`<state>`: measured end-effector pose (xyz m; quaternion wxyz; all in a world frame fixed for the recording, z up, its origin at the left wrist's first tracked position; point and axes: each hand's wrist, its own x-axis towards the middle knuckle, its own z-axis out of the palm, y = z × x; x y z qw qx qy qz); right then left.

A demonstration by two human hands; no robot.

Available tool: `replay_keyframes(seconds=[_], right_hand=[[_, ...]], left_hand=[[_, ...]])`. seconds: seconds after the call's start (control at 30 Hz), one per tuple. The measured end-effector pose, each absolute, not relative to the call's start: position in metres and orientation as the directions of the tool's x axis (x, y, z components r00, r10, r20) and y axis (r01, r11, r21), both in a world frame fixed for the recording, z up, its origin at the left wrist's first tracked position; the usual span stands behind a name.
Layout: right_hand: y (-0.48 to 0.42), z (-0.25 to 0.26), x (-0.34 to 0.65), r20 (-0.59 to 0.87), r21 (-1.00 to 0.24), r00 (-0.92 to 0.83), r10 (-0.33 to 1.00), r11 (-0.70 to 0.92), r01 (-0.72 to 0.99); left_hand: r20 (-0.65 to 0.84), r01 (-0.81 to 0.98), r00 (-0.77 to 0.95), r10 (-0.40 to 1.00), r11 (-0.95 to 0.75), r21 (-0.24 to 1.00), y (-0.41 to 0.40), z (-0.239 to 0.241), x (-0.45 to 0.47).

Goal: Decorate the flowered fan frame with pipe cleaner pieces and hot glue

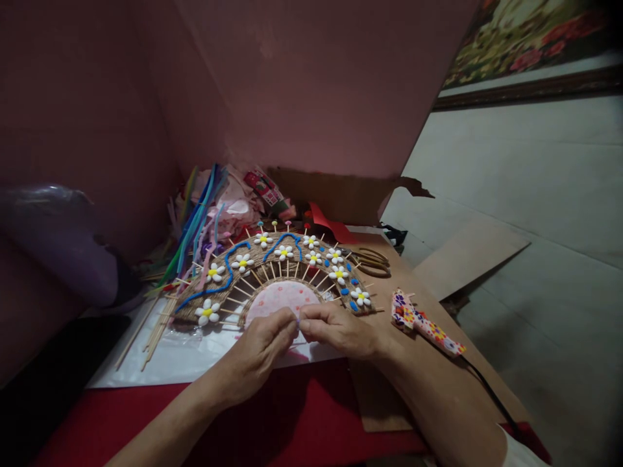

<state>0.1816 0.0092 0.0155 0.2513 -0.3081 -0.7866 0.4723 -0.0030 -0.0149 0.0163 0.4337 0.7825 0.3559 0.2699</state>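
Observation:
A half-round fan-shaped craft point(272, 269) of twine and wooden sticks lies on the white sheet point(195, 357), with white and yellow flowers, blue dots and blue pipe cleaner on it. Its middle is a pink half disc point(282, 295). My left hand point(265, 347) and my right hand point(341, 331) meet just in front of the pink disc. The fingertips of both hands are pinched together around something tiny and bluish that I cannot make out.
A flower-patterned glue gun point(423, 321) with a black cord lies to the right on brown cardboard point(384, 395). Scissors point(372, 259) lie behind it. Pipe cleaners point(197, 220), loose wooden sticks point(158, 331) and craft clutter sit at the back left. Red cloth point(292, 421) covers the near edge.

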Motion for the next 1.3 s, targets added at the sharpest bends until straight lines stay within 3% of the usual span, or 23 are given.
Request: replay_keyframes(seconds=[0.13,0.2,0.27,0.4,0.53,0.63,0.77,1.03,1.3], right_hand=[[0.01,0.015,0.182,0.032,-0.974,-0.699,0.714,0.178,0.137],[0.008,0.016,0.182,0.07,-0.958,-0.686,0.724,0.24,0.155],[0.005,0.019,0.183,0.158,-0.87,-0.655,0.739,0.417,0.261],[-0.002,0.021,0.182,0.327,-0.55,-0.63,0.704,0.684,0.48],[-0.005,0.018,0.179,0.401,-0.41,-0.617,0.677,0.735,0.54],[-0.006,0.016,0.177,0.409,-0.391,-0.59,0.696,0.718,0.575],[-0.007,0.016,0.176,0.375,-0.432,-0.577,0.725,0.688,0.583],[-0.001,0.018,0.179,0.258,-0.766,-0.594,0.762,0.536,0.356],[0.003,0.022,0.183,0.196,-0.795,-0.631,0.75,0.498,0.346]], left_hand=[[0.137,0.322,0.574,0.807,-0.377,0.869,-0.017,0.018,-0.003],[0.146,0.31,0.563,0.813,-0.371,0.875,-0.018,0.018,-0.003],[0.148,0.287,0.562,0.814,-0.36,0.888,-0.017,0.017,-0.003],[0.071,0.197,0.564,0.822,-0.217,0.956,-0.013,0.018,-0.001],[-0.065,0.105,0.564,0.823,0.006,0.994,-0.012,0.019,0.0],[-0.045,0.086,0.555,0.83,-0.003,0.996,-0.013,0.02,0.0],[0.015,0.098,0.535,0.845,-0.079,0.992,-0.013,0.018,-0.002],[0.1,0.14,0.522,0.847,-0.201,0.97,-0.011,0.006,-0.001],[0.127,0.211,0.578,0.806,-0.298,0.931,-0.015,0.007,-0.002]])
